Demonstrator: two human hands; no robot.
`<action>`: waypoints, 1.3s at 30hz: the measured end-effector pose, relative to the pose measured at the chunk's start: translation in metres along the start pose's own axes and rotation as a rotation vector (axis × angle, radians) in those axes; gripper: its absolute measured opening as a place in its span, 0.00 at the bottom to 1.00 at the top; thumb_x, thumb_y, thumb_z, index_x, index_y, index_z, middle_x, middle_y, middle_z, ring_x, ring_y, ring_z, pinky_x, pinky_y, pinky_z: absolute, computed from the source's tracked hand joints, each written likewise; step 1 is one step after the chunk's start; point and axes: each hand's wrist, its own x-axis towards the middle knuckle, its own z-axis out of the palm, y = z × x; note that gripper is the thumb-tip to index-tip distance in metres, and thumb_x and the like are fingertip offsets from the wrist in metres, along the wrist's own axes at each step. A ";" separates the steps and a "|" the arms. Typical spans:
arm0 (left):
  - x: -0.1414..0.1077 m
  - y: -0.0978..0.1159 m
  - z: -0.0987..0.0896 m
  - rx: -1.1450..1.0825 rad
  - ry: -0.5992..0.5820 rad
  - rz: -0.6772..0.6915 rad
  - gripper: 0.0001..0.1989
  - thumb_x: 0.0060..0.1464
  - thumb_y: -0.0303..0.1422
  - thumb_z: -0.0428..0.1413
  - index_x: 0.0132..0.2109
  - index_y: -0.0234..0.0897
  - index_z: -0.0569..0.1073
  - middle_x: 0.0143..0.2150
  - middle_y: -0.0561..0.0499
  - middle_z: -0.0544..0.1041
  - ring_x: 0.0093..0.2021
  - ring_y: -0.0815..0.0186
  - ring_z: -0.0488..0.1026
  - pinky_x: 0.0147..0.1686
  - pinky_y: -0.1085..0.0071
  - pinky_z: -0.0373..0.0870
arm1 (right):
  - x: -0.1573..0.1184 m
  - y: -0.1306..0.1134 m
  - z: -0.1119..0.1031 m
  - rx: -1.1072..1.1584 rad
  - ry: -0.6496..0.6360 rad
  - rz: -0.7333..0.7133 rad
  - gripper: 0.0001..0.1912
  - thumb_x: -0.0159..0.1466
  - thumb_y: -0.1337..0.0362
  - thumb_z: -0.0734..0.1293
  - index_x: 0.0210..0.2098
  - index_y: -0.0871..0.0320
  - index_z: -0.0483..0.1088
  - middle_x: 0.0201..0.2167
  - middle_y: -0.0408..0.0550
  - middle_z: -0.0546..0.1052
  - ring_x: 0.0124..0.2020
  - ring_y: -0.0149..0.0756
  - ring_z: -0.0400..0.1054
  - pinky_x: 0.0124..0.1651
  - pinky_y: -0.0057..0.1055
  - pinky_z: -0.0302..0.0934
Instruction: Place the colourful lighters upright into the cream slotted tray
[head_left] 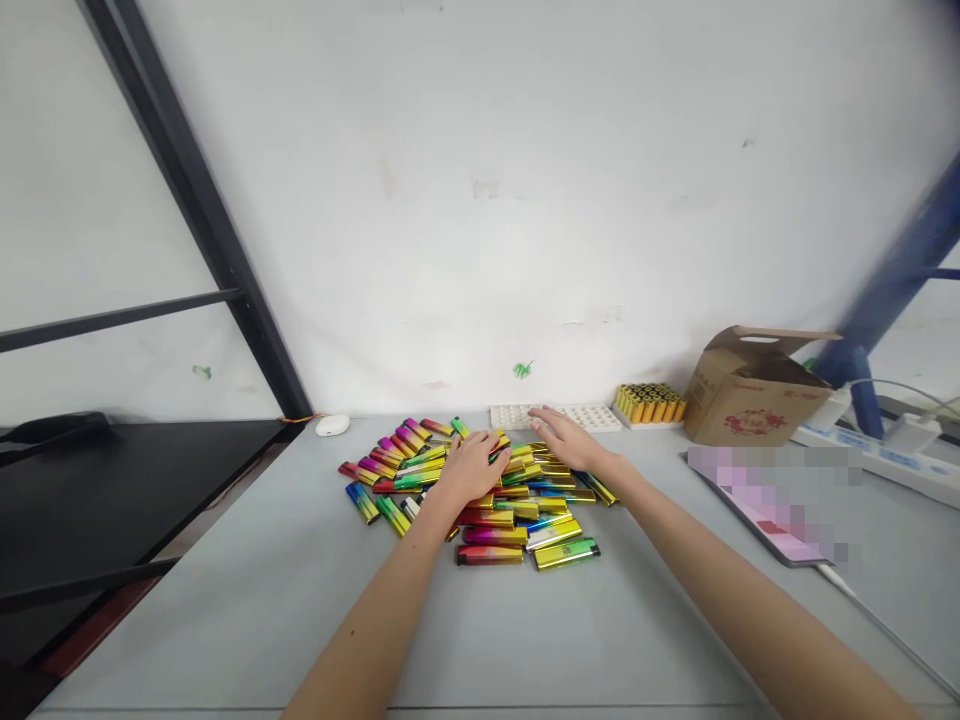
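Dozens of glossy rainbow-gradient lighters point(517, 478) lie heaped on the grey tabletop point(225, 640) under the spread left hand point(472, 467) and right hand point(566, 440); the white slotted tray point(592, 418) looks unfilled beside packed upright yellow lighters point(650, 403).

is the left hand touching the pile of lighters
Touching. The head view shows the left hand lying on top of the pile of lighters, its palm and fingers spread over them with no gap showing.

Workroom, plain — grey workbench point(225, 600) stood against a scuffed white wall point(480, 200), steel shelving frame point(191, 190) and power strip point(862, 450) alongside.
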 end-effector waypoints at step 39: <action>-0.040 0.010 -0.015 0.114 -0.210 -0.028 0.47 0.52 0.64 0.40 0.71 0.42 0.47 0.72 0.41 0.48 0.71 0.47 0.40 0.66 0.44 0.39 | -0.084 0.003 0.006 -0.214 0.072 0.127 0.27 0.69 0.54 0.53 0.61 0.62 0.60 0.62 0.59 0.65 0.63 0.48 0.58 0.63 0.43 0.53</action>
